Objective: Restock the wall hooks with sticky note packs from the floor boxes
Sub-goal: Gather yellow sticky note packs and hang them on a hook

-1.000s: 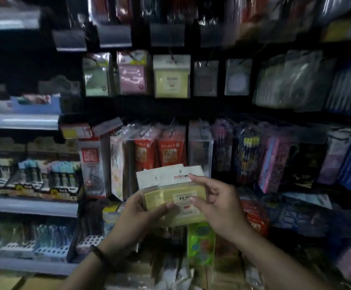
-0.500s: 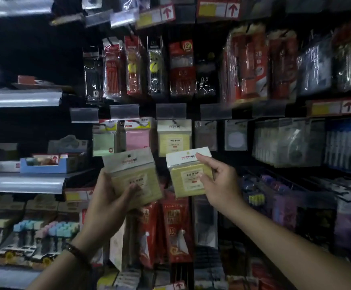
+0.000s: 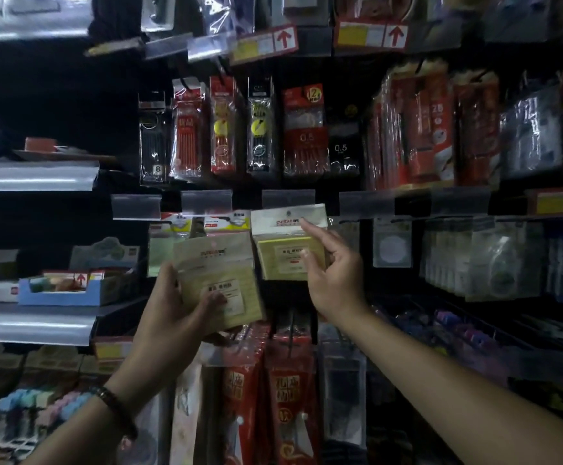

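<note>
We cannot see the hook itself: the clear price-tag holder [image 3: 288,198] above covers that spot, so we cannot tell whether the yellow sticky note pack [image 3: 283,263] at centre frame hangs on it or is only held up by the right hand [image 3: 335,280]. The scene is dim, the label print is too blurred to read, and the frame's lower edge cuts off both forearms. A second yellow pack [image 3: 221,283], just left of and lower than the first, hides most of a pink pack [image 3: 228,221] behind it, and a green pack [image 3: 159,253] shows at its left. The right hand's index finger is straight with its tip on the first pack's white header. Its thumb presses the front label, and its other fingers curl loosely at the pack's right edge. The left hand [image 3: 172,317], a beaded bracelet [image 3: 112,397] at its wrist, grips the second pack with the thumb across the label and the fingers hidden behind. Both packs are flat square pads in glossy clear film with card headers. Pencil packs [image 3: 186,129] in crinkled cellophane hang in the row above.
</note>
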Motion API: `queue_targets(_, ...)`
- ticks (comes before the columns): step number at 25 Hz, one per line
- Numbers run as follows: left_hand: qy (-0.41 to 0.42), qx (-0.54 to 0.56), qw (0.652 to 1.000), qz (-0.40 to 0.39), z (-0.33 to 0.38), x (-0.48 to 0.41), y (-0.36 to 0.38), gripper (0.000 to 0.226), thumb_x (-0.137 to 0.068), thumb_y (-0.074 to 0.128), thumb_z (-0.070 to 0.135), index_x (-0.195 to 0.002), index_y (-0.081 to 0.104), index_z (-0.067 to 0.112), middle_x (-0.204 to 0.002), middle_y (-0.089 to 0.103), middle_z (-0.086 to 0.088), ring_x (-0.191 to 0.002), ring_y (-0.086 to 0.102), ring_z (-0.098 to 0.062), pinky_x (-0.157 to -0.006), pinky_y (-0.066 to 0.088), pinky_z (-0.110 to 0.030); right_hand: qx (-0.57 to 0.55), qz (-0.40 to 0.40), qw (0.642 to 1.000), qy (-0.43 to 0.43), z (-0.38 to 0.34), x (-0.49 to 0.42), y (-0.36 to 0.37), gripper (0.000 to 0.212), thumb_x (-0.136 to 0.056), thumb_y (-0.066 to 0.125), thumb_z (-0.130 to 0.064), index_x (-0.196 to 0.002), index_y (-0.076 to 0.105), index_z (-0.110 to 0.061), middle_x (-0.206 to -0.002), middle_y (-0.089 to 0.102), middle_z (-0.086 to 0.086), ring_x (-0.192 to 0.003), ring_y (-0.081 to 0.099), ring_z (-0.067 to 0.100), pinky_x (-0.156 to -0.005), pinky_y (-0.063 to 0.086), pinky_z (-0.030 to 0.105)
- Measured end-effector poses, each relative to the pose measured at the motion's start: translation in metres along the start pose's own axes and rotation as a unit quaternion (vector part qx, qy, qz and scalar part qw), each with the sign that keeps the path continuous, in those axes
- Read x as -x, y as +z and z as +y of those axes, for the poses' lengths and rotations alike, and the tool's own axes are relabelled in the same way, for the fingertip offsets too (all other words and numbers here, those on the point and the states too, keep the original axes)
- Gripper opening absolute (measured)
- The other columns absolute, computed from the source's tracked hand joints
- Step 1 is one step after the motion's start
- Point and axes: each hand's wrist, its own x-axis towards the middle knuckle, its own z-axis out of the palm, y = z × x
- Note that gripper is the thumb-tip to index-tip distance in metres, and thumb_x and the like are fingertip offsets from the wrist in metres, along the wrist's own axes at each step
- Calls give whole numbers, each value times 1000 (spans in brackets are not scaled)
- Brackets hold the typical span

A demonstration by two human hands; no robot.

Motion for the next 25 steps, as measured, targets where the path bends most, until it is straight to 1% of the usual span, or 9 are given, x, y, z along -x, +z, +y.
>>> queue_targets(6, 4, 16, 999, -28, -3, -8, 1, 43, -97, 66, 3, -132, 49, 22, -118, 75, -11, -97, 81, -31, -61, 67, -45, 5, 24, 999, 37, 13, -8, 11, 50, -99, 63, 4, -140, 70, -24, -128, 68, -5, -118, 66, 7, -103, 59, 34)
queue_targets(10, 0, 12, 999, -29, -5, -12, 2, 43, -96, 69, 5, -130, 51, 25, -117, 76, -5, -101, 80, -26, -68, 68, -41, 4, 0, 999, 42, 10, -7, 11, 57, -99, 60, 7, -142, 67, -29, -132, 68, -5, -117, 66, 5, -100, 58, 24)
queue_targets(12, 1, 3, 1000, -25, -6, -16, 2, 45, -95, 70, 7, -130, 52, 28, -119, 75, -4, -103, 80, -24, -72, 68, -46, 28, -25, 995, 89, 13, -13, 13, 59, -101, 59, 4, -147, 61, -33, -138, 65, -3, -106, 68, 6, -91, 60, 22)
queue_targets(13, 0, 0, 1000, -24, -6, -17, 3, 45, -95, 71, 8, -130, 51, 28, -120, 75, -4, -103, 80, -24, -73, 68, -48, 60, -41, 991, 114, 15, -17, 13, 60, -103, 59, 0, -151, 57, -35, -143, 63, -1, -92, 66, 6, -79, 58, 20)
queue_targets(15, -6, -11, 1000, -27, -6, -20, 5, 43, -95, 71, 10, -130, 51, 27, -119, 75, -4, -102, 80, -23, -72, 68, -46, 169, -83, 972, 141, 16, -25, 12, 63, -105, 62, -9, -157, 47, -42, -152, 57, 1, -71, 59, 6, -63, 52, 19)
queue_targets(19, -19, -37, 999, -35, -12, -25, 9, 37, -97, 72, 13, -125, 49, 25, -121, 74, -7, -101, 80, -22, -71, 68, -42, 352, -180, 899, 186, 4, -39, 2, 72, -107, 62, -33, -163, 22, -56, -151, 54, 4, -82, 62, 10, -65, 53, 25)
queue_targets(22, -30, -35, 998, -40, -16, -30, 15, 38, -98, 72, 13, -125, 49, 27, -124, 73, -6, -104, 79, -22, -72, 68, -41, 455, -219, 848, 158, -2, -42, -1, 81, -105, 62, -42, -164, 9, -57, -140, 62, 3, -102, 66, 21, -74, 57, 34)
queue_targets(24, -31, -33, 998, -45, -15, -32, 21, 38, -98, 71, 14, -126, 49, 28, -124, 72, -3, -104, 79, -20, -70, 67, -39, 483, -226, 833, 145, -5, -41, -2, 84, -102, 64, -44, -165, 9, -53, -137, 57, 5, -107, 63, 25, -82, 59, 38)
queue_targets(25, -29, -34, 998, -49, -14, -32, 24, 38, -99, 71, 14, -126, 49, 29, -123, 72, -2, -104, 79, -19, -70, 67, -38, 474, -217, 841, 144, -6, -38, -4, 82, -101, 65, -45, -165, 14, -51, -138, 51, 7, -107, 62, 25, -81, 59, 37)
